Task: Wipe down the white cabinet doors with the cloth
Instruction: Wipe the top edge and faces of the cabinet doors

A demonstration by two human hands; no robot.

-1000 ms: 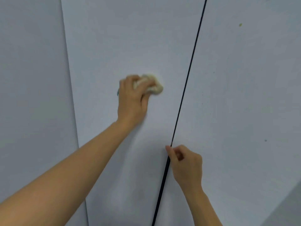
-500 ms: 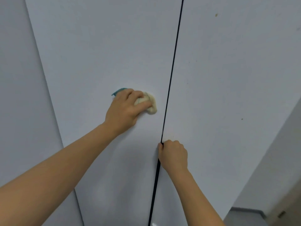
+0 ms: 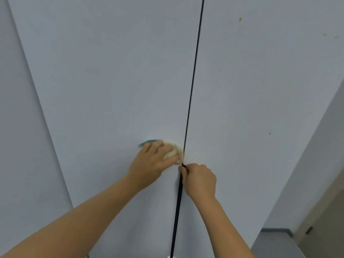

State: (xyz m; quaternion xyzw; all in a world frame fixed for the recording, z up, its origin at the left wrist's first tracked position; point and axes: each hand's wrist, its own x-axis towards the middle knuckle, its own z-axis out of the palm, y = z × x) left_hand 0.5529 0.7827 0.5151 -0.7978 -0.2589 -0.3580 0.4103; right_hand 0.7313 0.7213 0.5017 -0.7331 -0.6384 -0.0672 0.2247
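Observation:
Two tall white cabinet doors fill the view, split by a dark vertical gap (image 3: 191,90). My left hand (image 3: 152,161) grips a bunched cream cloth (image 3: 174,151) with a teal edge and presses it against the left door (image 3: 111,71), right beside the gap. Just below it, my right hand (image 3: 200,179) has its fingers curled round the inner edge of the right door (image 3: 260,90) at the gap. Small specks and a yellowish spot mark the right door.
A plain white side panel (image 3: 22,146) runs down the left. At the lower right lie a grey wall (image 3: 316,155), a grey skirting strip (image 3: 275,229) and part of a beige door (image 3: 327,220).
My left hand has wiped the cloth down and to the right until it reaches the gap. My right hand stays at the door edge with its fingers curled further in. The view has shifted.

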